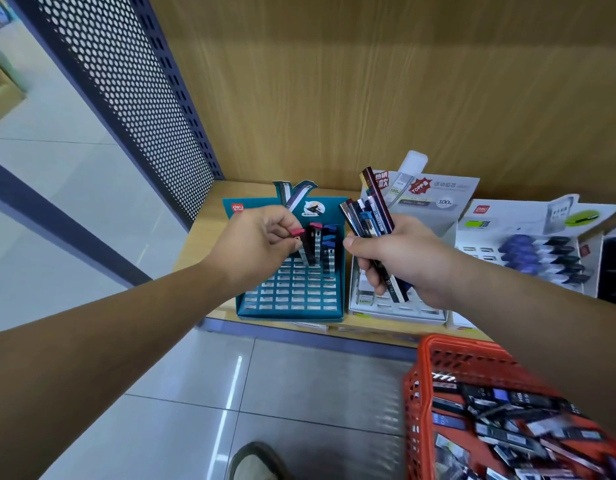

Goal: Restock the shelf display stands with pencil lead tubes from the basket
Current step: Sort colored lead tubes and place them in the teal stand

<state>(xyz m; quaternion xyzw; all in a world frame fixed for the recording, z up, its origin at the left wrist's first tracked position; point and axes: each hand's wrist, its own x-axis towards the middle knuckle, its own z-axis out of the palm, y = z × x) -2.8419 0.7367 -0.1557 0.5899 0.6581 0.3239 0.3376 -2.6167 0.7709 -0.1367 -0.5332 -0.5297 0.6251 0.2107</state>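
Restocking the teal slotted stand (289,303)
Left hand (261,237) pinches 1 red-capped tube (297,233) near-upright above it; right hand (400,258) grips a tube bundle (372,216).

Teal stand (292,292): slotted cardboard display on the shelf, leaning back.
Standing tubes (317,247): black, clear, red- and blue-capped; upright in the teal stand's back rows.
Red-capped tube (297,232): pinched in the left hand (261,244) over the teal stand's back rows.
Tube bundle (372,216): dark and blue tubes, fanned, gripped in the right hand (400,258) just right of the teal stand.
White stand (396,306): just right of the teal stand.
Basket (424,358): red mesh, front-right of the teal stand, heaped with loose tubes.
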